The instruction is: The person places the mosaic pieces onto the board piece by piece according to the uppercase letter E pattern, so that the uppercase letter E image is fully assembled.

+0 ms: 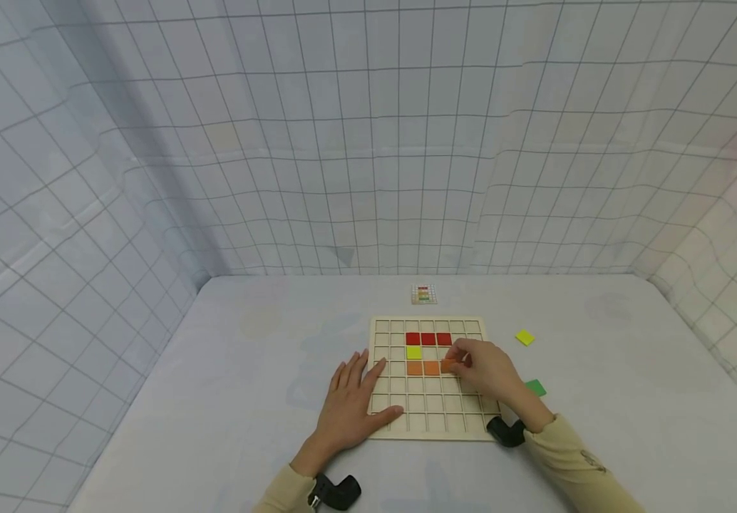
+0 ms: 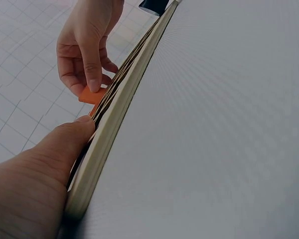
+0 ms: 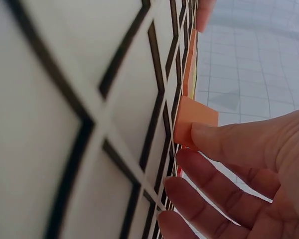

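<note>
A pale wooden grid board [image 1: 433, 424] lies on the table, divided into small square cells. Red tiles [image 1: 428, 339] fill part of an upper row, a yellow tile [image 1: 413, 353] sits below the leftmost one, and two orange tiles [image 1: 423, 368] lie in the row beneath. My right hand [image 1: 487, 370] pinches another orange tile [image 3: 197, 119] between thumb and fingers; it stands tilted at the cell right of those two. With fingers spread, my left hand [image 1: 349, 413] rests on the board's left edge. In the left wrist view, its thumb [image 2: 65, 144] lies on the board's edge.
Right of the board lie a loose yellow tile [image 1: 525, 338] and a green tile [image 1: 535, 387], partly hidden by my right wrist. Behind the board is a small pattern card [image 1: 424, 294] with coloured rows. A white grid-patterned curtain [image 1: 356, 142] surrounds the table.
</note>
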`<state>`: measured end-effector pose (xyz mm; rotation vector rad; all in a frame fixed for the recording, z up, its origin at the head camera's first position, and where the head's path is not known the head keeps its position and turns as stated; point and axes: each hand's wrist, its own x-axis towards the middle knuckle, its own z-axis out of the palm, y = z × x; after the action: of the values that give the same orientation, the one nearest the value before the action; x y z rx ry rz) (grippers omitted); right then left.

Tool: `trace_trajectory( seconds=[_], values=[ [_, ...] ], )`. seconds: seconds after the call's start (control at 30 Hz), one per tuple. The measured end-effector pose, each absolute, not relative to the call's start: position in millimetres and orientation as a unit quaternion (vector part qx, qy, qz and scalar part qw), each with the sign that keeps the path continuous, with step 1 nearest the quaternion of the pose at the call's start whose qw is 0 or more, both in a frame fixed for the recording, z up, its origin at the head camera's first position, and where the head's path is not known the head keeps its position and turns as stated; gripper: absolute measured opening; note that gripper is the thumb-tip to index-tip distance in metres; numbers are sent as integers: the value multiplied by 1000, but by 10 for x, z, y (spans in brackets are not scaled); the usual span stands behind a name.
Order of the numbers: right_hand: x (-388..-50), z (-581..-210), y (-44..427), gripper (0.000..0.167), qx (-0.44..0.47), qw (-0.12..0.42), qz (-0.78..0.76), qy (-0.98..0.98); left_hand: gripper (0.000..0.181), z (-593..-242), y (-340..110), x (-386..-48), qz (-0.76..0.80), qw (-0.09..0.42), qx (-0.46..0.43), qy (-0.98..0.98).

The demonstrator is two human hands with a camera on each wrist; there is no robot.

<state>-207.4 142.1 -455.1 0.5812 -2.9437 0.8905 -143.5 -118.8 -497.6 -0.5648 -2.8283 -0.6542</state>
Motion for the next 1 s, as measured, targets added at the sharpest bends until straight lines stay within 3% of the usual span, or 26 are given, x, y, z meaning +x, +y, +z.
trace_trajectory(
  seconds=[0.33, 0.67, 1.0],
  values=[
    [-2049, -4536, 1431, 4, 196, 6, 274, -941, 81, -4978, -1196, -1434, -222, 96, -193, -951],
    [-1957, -4513, 1436, 20, 225, 24, 221, -949, 82, -4991, -1194, -1442, -226, 95, -197, -949],
    [-1949, -4526, 1477, 22, 276, 40, 208, -938, 82, -5009, -1206, -1452, -221, 94, -195, -951]
  ],
)
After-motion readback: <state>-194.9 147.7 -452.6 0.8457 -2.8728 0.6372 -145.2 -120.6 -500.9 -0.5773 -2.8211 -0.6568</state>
